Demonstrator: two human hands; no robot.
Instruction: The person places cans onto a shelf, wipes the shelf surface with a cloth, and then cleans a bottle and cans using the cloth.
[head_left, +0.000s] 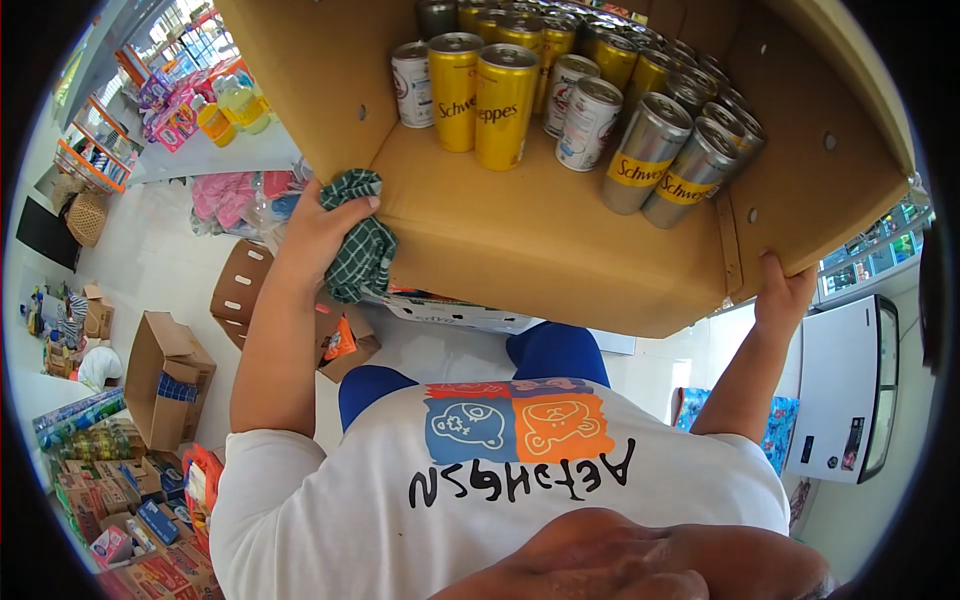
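Observation:
A large cardboard box (480, 225), its open side facing me, fills the upper part of the view. Inside stand yellow Schweppes cans (505, 115), silver Schweppes cans (648, 150) and white cans (588, 125), with more packed behind. My left hand (318, 235) is closed round a dark green checked cloth (360, 245) and presses against the box's lower left corner. At the lower right corner, my right hand (785, 295) grips the cardboard edge; some of its fingers are hidden behind the box.
An open cardboard box (165, 385) stands on the tiled floor at left. Stacked goods (130, 500) fill the lower left. Yellow bottles (213, 122) sit on a white counter (210, 158). A white chest freezer (840, 400) is at right, near a blue patterned cloth (783, 430).

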